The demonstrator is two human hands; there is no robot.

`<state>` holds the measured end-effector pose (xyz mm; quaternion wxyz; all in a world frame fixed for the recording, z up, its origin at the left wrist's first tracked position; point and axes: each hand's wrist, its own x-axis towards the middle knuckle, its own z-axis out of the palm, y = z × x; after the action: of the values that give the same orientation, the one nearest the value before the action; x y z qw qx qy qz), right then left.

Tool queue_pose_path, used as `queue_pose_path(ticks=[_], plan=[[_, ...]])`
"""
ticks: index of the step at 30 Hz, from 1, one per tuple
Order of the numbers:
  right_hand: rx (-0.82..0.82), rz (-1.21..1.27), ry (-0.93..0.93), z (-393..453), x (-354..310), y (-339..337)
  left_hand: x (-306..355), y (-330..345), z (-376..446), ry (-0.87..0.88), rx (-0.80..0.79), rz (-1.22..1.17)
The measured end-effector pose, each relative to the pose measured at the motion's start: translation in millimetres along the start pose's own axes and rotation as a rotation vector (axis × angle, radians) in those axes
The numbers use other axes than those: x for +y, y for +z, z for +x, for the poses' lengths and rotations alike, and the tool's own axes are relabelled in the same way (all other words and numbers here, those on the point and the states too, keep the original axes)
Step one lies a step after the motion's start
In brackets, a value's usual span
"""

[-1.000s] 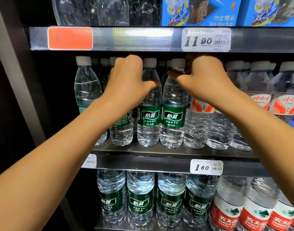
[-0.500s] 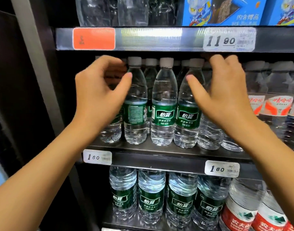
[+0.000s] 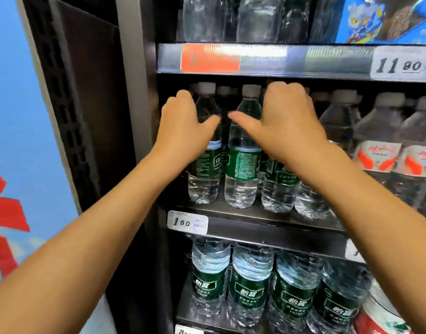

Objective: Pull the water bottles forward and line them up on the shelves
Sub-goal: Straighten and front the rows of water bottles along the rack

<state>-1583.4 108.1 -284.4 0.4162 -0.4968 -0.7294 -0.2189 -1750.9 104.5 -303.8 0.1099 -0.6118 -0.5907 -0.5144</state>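
The clear plastic water bottles with dark green labels and pale screw caps (image 3: 242, 150) stand in the middle of the frame, on the dark metal middle shelf (image 3: 255, 219) of a store rack. The step in hand seems to be the pulling forward of this green-label group at the left end of the row. The left hand (image 3: 183, 131) lies over the shoulder of the leftmost bottle, with the thumb stretched toward the centre. Its other fingers reach behind the bottle, so I cannot tell if they are clamped on it. The right hand (image 3: 284, 124) covers the tops of the next bottles; its thumb is spread apart and its other fingers are hidden behind the hand.

The next move probably calls for a gentle pull toward the shelf edge, keeping the bottles upright and their fronts even.

The bottles are thin, ribbed and transparent, with a narrow neck. They likely dent easily and slide well on smooth metal. To the right stand clear bottles with red and white labels (image 3: 376, 155). A white price tag (image 3: 187, 222) sits on the shelf edge.
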Motion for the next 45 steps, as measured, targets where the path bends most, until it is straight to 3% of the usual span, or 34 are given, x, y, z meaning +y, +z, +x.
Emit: queue_pose_path(ticks=[6,12,15,19,29,39,45], plan=[[-0.106,-0.042,0.03,13.4,-10.6,6.6,-3.6,3.4,-0.6,0.014,-0.024,-0.089],[-0.296,0.035,0.039,24.6,-2.3,-11.8,-8.1,-3.8,7.1,-0.102,-0.187,-0.195],[-0.319,0.067,0.041,24.1,-3.2,-14.8,-3.5,-3.8,3.1,-0.091,-0.134,-0.243],[-0.265,0.04,0.023,17.7,-6.0,-7.3,-1.1,-0.8,1.0,-0.049,-0.041,-0.125],[-0.444,0.145,0.093,21.9,3.1,-21.1,-2.8,-2.5,7.8,-0.162,-0.133,-0.147],[-0.35,0.052,0.028,18.8,0.4,-14.0,-0.6,3.9,5.2,-0.052,-0.062,-0.097],[-0.288,0.039,0.016,18.1,-0.8,-11.2,-6.6,1.5,4.8,-0.164,-0.179,-0.335]])
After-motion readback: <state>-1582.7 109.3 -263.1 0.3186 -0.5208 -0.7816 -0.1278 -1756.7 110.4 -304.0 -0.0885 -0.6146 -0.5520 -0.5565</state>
